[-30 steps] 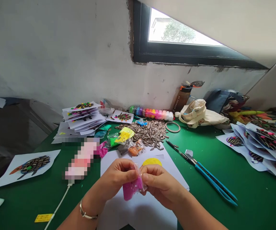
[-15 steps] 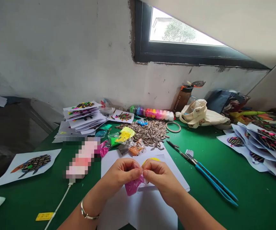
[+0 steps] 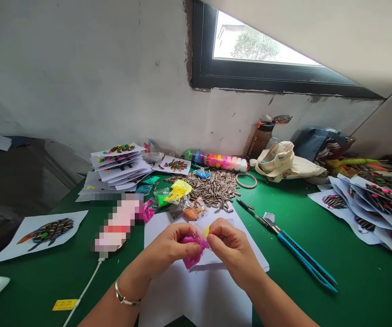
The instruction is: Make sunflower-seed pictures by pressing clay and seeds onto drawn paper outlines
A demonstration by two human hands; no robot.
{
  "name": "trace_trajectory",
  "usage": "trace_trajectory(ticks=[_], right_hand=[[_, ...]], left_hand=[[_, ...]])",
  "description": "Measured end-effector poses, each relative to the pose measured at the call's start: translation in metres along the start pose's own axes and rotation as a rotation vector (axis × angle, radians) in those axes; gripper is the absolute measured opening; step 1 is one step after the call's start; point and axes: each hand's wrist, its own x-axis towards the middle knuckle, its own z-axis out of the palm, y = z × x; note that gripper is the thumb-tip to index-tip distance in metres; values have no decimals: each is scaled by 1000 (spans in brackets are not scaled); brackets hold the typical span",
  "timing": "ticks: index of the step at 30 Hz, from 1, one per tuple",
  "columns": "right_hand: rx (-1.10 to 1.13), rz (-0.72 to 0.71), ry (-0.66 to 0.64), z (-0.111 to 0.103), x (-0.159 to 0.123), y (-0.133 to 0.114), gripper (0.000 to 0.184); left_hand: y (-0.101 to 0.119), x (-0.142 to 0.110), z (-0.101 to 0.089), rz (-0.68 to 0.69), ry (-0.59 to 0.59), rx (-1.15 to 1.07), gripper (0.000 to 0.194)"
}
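Above the white paper (image 3: pixel 169 299), my left hand (image 3: pixel 170 252) is closed on a clear plastic bag of magenta modelling clay (image 3: pixel 193 258). My right hand (image 3: pixel 230 247) pinches the edge of the same bag at its right side, thumb against fingers. Part of a yellow shape (image 3: pixel 207 230) shows between the hands, mostly covered by them. Just beyond lie small bags of orange clay (image 3: pixel 195 210), yellow clay (image 3: pixel 178 190) and green clay (image 3: pixel 161 197). Another magenta bag (image 3: pixel 147 211) rests to their left.
Behind the bags spreads a heap of striped sunflower seeds (image 3: pixel 214 186). Right of the paper lie a pen (image 3: pixel 255 212), blue tweezers (image 3: pixel 306 259) and a tape ring (image 3: pixel 246 180). Stacks of seed pictures stand left (image 3: pixel 121 170) and right (image 3: pixel 369 204). A white cable (image 3: pixel 89 288) crosses the left side.
My right hand has moved slightly right, away from my left. The magenta bag has shifted up and right, with its clear plastic now showing between the hands.
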Motion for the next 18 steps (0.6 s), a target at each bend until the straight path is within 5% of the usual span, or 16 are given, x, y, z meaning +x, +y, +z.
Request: trace_trajectory(ticks=[10,18], right_hand=[[46,-10,-104,-3,-1,0,4],[-44,-14,-161,-3,1,-3,14]], left_hand=[[-1,0,-2,-16,57,-105,27],[-3,4,-3,-16,108,-162,34]])
